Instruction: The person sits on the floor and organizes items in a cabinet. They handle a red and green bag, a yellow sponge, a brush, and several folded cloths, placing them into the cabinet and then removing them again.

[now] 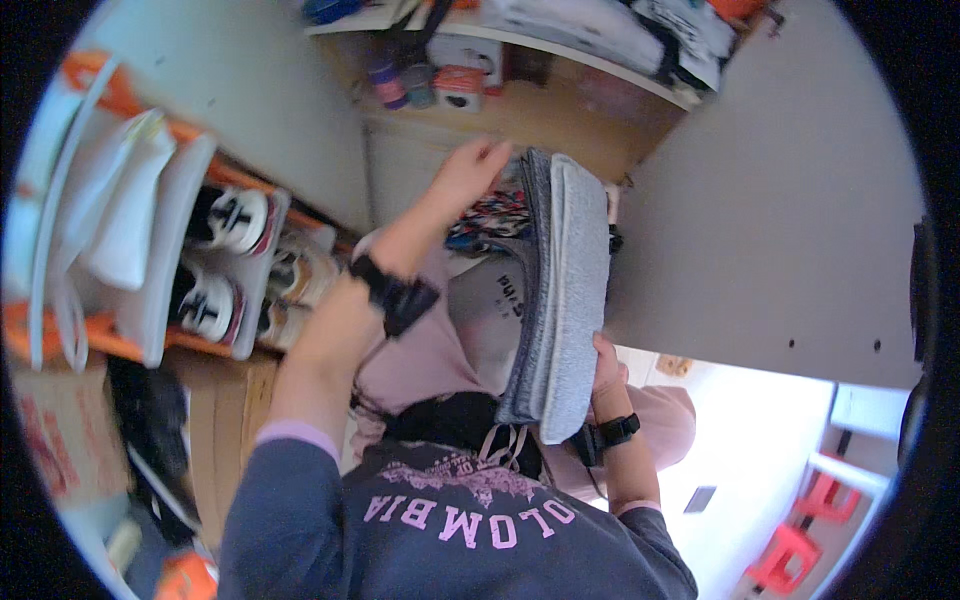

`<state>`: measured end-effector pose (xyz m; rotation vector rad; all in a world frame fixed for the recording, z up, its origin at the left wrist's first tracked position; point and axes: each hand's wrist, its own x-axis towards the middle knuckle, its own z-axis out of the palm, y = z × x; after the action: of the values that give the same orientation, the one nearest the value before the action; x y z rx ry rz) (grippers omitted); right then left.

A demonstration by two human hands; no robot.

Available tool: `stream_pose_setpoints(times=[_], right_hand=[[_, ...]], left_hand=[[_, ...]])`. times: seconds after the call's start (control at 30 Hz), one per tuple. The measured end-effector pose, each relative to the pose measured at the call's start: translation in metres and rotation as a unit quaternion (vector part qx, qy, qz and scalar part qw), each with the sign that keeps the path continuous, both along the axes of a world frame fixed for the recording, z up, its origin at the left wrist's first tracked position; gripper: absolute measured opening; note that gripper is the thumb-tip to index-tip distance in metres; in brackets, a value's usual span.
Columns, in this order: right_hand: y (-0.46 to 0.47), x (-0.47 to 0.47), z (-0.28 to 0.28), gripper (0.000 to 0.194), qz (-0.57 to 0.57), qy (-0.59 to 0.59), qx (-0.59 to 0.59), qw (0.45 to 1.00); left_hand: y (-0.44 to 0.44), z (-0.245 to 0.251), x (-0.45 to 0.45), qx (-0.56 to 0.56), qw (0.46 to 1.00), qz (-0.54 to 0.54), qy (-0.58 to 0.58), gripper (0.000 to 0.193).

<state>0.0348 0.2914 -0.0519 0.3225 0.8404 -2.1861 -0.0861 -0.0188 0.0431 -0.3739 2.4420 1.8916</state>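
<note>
A stack of folded grey cloths, perhaps towels or mats (pixel 577 300), stands on edge in front of me, light grey on the right and darker on the left. My right hand (pixel 607 365) grips its right side near the lower end. Just left of the stack's upper end is my left hand (pixel 476 169), blurred, its fingers loosely bent with nothing visible in them. Multicoloured cloth (pixel 491 217) lies behind the stack. Below that, a greyish translucent surface (pixel 484 300), possibly a bin or bag, bears handwriting and is partly covered by the cloths.
An open cabinet holds a shelf (pixel 570 52) with piled things and small boxes (pixel 459 86) below. Its panel (pixel 765 210) rises at right. An orange-framed rack (pixel 161 345) with sneakers (pixel 225 225) stands at left, above cardboard boxes (pixel 225 420). Red stools (pixel 787 555) are at lower right.
</note>
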Motion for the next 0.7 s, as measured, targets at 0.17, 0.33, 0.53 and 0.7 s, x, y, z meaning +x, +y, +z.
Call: stream_pose_setpoints(times=[0.17, 0.33, 0.53, 0.7], right_hand=[[-0.029, -0.012, 0.039, 0.058, -0.037, 0.034, 0.042, 0.998], [-0.087, -0.039, 0.078, 0.074, 0.098, 0.103, 0.143, 0.979], [-0.133, -0.063, 0.088, 0.082, 0.103, 0.086, 0.262, 0.956], [-0.145, -0.104, 0.086, 0.091, 0.084, 0.091, 0.297, 0.947]], left_hand=[[0.026, -0.024, 0.060, 0.257, 0.925, -0.137, -0.244, 0.080], [0.011, -0.040, 0.030, 0.516, 0.848, -0.053, -0.112, 0.072], [-0.015, -0.073, -0.006, 0.465, 0.871, 0.044, -0.148, 0.059], [-0.016, -0.060, -0.023, 0.384, 0.915, 0.050, -0.113, 0.060]])
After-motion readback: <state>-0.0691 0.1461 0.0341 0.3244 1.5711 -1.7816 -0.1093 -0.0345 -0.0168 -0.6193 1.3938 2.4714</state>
